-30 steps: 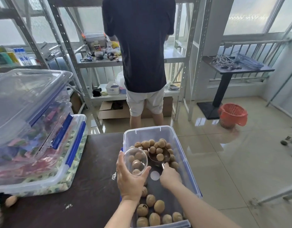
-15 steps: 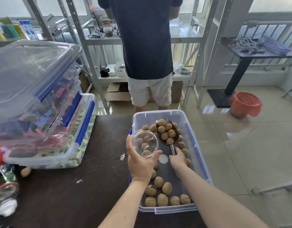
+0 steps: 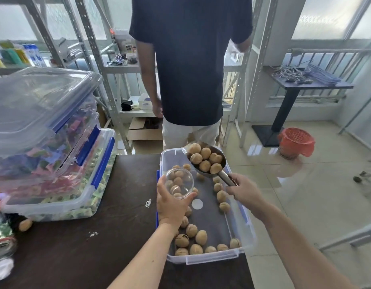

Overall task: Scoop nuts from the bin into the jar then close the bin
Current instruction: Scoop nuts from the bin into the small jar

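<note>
An open clear plastic bin [image 3: 242,250] with blue clips sits at the dark table's right edge, with walnuts [image 3: 196,237] scattered over its floor. My left hand [image 3: 172,202] holds a clear round jar [image 3: 179,182] tilted over the bin's left side, and a few nuts show through its glass. My right hand [image 3: 246,190] grips the handle of a metal scoop [image 3: 207,160]. The scoop is lifted above the bin's far end, to the right of the jar's mouth, and carries several walnuts.
Stacked clear bins [image 3: 53,155] of coloured items fill the table's left side, a loose lid [image 3: 38,101] on top. One walnut [image 3: 25,225] lies beside them. A person [image 3: 190,65] in a dark shirt stands just beyond the table before metal shelving. An orange basket [image 3: 295,142] sits on the floor.
My right hand has raised the loaded scoop out of the nuts and swung it up and right. The jar stays in my left hand. The person beyond has shifted.
</note>
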A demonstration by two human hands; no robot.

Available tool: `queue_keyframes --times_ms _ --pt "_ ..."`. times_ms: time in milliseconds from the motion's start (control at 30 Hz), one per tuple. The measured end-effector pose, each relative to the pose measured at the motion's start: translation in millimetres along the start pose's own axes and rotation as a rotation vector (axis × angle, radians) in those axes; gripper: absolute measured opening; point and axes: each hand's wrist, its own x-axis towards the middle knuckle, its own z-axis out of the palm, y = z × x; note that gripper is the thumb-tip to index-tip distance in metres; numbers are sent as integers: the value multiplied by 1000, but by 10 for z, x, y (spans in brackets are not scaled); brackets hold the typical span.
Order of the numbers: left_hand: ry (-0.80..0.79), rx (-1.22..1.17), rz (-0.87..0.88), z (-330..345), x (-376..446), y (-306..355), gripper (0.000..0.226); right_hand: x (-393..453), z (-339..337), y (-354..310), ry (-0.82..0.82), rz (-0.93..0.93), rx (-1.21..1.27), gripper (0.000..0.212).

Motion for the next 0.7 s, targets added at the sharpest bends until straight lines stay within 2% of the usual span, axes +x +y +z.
queue_keyframes --times_ms 100,200,333,500,700 --pt "-9 17 20 11 -10 22 99 -216 -219 -199 -60 -73 -144 22" --pt "5 23 29 6 -19 40 99 -346 -335 -321 -96 -112 -361 11" --pt "35 24 35 1 -7 49 100 -489 -430 -541 -115 -199 -586 21" --pt "20 81 71 26 -20 43 95 -531 -414 -865 11 -260 -917 21" --pt "7 45 36 14 -16 75 102 -619 -480 -1091 115 -278 -1044 26"
